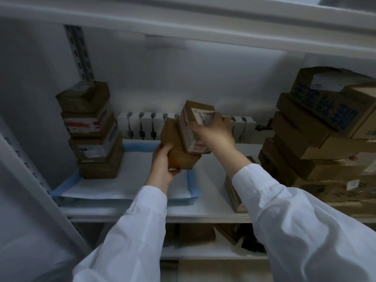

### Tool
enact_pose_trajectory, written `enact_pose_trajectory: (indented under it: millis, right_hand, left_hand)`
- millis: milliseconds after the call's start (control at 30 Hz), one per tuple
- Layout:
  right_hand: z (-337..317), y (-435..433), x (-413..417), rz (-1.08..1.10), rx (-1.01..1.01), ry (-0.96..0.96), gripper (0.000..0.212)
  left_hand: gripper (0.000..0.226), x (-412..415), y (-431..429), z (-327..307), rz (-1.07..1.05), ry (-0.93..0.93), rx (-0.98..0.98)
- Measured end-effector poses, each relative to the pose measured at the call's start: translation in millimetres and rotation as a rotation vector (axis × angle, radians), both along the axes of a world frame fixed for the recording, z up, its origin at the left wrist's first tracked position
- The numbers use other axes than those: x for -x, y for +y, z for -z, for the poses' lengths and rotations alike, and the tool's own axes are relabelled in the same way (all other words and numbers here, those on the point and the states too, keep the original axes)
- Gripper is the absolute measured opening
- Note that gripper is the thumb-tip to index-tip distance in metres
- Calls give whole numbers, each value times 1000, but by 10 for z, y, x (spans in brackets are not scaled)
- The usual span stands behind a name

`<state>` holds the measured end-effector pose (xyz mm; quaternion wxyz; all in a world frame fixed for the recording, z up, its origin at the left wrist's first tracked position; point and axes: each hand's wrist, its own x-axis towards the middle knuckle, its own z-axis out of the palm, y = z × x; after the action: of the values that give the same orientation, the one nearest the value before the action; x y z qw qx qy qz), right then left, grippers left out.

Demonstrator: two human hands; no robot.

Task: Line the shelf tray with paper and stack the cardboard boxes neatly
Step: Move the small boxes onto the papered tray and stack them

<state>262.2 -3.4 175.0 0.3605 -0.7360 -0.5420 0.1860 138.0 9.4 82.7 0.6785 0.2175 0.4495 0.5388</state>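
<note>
Grip is our first worry: our left hand [162,168] curls round the lower corner of a plain box [176,147], our right hand [213,135] clasps a labelled box [193,123] from the side, and the two boxes lean on each other, tilted, over the right end of the paper [126,180]. Whether the lower one touches it we cannot tell. We judge that either box could slide out of its one-handed hold, or the pair could knock apart on the way down. The paper lies in the tray [114,202] with its blue edge turned up, and a dragged box could ruck it, so we would set down rather than push. Left, a stack [93,135] stands on the paper, slightly skewed; a careless nudge could topple it. Bare paper between stack and hands is our best room. Right, a big pile [305,139] leans toward our sleeve, with a low box [234,192] just beside the forearm. A rack [146,123] behind and the upper shelf [203,27] limit reach and lift.
</note>
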Motion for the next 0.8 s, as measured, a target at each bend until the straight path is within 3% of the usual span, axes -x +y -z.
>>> enact_pose_trajectory:
  millis: [100,367,433,500,567,667,800]
  right_hand:
    - [20,59,185,-44,25,34,80]
    - [162,270,638,-116,174,551,27]
    - [212,307,683,-147,261,671,34]
    - [270,357,738,-152,387,749,57]
    - [357,427,779,-156,491,832,72]
    - [497,516,879,-203,553,942,68]
    - [611,598,1029,-239,509,973,43]
  left_hand:
    - [54,225,51,77,-32,11,23]
    - [86,799,231,329,-150,-50,130]
    - [73,898,270,396,-141,-44,126]
    - [54,979,314,443,-123,-58,124]
    - [48,1039,365,491,-136,-73,138]
    - [54,1118,444,589,-181,-85,154]
    - [56,1185,542,722,-180,-157,136]
